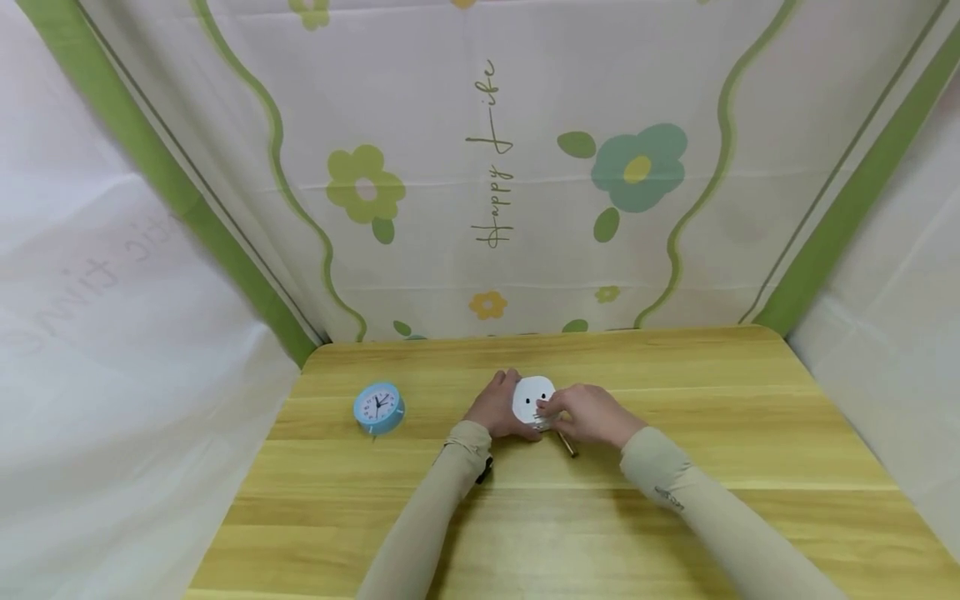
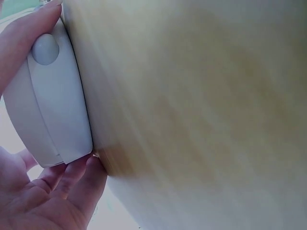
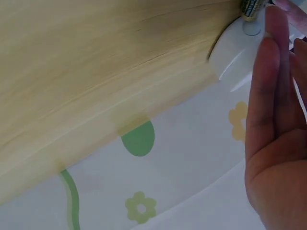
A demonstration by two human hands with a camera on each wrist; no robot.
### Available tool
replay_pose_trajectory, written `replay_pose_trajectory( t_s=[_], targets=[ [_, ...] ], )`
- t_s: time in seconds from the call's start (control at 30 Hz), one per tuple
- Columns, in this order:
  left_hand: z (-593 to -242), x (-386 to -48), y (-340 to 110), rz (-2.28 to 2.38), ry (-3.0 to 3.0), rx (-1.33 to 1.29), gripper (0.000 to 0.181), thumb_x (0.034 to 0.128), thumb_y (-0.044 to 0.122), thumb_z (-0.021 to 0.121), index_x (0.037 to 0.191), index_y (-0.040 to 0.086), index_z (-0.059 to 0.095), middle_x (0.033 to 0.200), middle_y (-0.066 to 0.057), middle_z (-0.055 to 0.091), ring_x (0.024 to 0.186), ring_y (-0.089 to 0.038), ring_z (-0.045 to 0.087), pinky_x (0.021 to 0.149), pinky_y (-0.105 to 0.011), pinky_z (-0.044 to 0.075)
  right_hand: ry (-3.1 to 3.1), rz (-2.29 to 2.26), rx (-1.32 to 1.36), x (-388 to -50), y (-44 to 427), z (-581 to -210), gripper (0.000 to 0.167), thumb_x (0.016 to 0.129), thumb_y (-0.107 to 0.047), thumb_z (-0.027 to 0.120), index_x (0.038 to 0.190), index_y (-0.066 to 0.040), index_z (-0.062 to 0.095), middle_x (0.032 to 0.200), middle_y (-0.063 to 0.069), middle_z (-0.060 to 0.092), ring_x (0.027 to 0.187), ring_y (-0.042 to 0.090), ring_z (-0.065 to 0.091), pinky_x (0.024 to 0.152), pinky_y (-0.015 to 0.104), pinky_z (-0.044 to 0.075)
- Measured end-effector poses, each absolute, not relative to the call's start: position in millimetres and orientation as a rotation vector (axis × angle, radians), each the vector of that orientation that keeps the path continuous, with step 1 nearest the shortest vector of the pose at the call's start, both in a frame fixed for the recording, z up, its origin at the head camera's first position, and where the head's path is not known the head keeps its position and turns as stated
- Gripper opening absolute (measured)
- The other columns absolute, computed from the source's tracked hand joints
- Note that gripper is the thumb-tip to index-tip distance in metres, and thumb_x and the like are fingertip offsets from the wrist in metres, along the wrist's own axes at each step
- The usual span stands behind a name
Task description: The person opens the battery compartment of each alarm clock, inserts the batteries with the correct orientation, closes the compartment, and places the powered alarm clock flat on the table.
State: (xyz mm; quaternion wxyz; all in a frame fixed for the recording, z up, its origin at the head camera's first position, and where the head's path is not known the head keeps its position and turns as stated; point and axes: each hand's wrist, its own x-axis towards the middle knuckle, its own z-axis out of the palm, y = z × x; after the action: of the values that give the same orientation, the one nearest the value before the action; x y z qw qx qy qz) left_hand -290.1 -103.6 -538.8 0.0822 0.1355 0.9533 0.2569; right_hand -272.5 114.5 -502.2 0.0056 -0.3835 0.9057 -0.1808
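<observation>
A white rounded device point(image 1: 529, 392), its exact kind unclear, rests on the wooden table with two black dots on its upper face. My left hand point(image 1: 498, 407) grips it round the left side; in the left wrist view its thumb and fingers lie along the white casing point(image 2: 60, 100), near a grey round knob point(image 2: 45, 49). At the device's right side, my right hand point(image 1: 592, 414) touches the lower part of the upper face with its fingertips. Fairly straight fingers point(image 3: 264, 91) show in the right wrist view. A battery point(image 1: 567, 445) lies beside the device, below the right hand.
A light blue alarm clock point(image 1: 378, 408) stands on the table point(image 1: 525, 525) to the left. Behind the table's back edge hangs a white curtain point(image 1: 420, 275) printed with flowers, and more white cloth point(image 1: 150, 350) closes off both sides.
</observation>
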Motion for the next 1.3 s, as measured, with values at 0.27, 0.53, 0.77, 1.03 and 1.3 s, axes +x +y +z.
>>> replay_pose_trajectory(
  t_s=[0.27,0.53,0.77,1.03,1.3],
  targets=[
    [-529,-284,-102,0.785,2.825,0.388,0.098,0.0633,0.045,0.099,0.139,0.013,0.046,0.127,-0.008,0.053,0.105,-0.019,0.057,0.096,-0.036,0.054,2.838,-0.691,-1.149,-276,121,-501,0.029,0.093,-0.014,0.077,0.121,-0.017,0.079,0.115,0.002,0.078,0.082,0.016,0.071,0.077,0.038,0.058],
    [-529,-286,-101,0.756,2.838,0.387,0.098,0.0628,0.046,0.099,0.139,0.013,0.046,0.126,-0.006,0.053,0.105,-0.017,0.057,0.096,-0.034,0.053,2.856,-0.680,-1.125,-280,122,-502,0.040,0.089,-0.011,0.079,0.129,-0.015,0.074,0.102,0.005,0.079,0.056,0.002,0.041,0.061,0.024,0.041],
    [-531,-286,-102,0.770,2.831,0.391,0.100,0.0621,0.046,0.100,0.139,0.013,0.046,0.127,-0.006,0.053,0.106,-0.017,0.057,0.096,-0.034,0.053,2.949,-0.622,-1.257,-278,116,-508,0.026,0.086,-0.018,0.085,0.112,-0.015,0.081,0.093,0.000,0.080,0.064,0.009,0.063,0.065,0.028,0.055],
    [-534,-286,-102,0.773,2.837,0.411,0.096,0.0639,0.046,0.099,0.138,0.013,0.046,0.126,-0.007,0.052,0.102,-0.018,0.056,0.092,-0.033,0.053,3.076,-0.398,-1.606,-279,102,-512,0.006,0.084,-0.021,0.087,0.086,-0.021,0.082,0.076,-0.010,0.065,0.060,0.002,0.060,0.057,0.025,0.052],
    [-539,-290,-103,0.755,2.838,0.392,0.098,0.0622,0.047,0.100,0.137,0.014,0.046,0.127,-0.006,0.052,0.103,-0.018,0.057,0.094,-0.034,0.054,3.089,0.024,-1.755,-277,94,-511,0.012,0.083,-0.010,0.085,0.087,-0.019,0.079,0.075,-0.006,0.062,0.052,0.007,0.052,0.051,0.027,0.050]
  ],
)
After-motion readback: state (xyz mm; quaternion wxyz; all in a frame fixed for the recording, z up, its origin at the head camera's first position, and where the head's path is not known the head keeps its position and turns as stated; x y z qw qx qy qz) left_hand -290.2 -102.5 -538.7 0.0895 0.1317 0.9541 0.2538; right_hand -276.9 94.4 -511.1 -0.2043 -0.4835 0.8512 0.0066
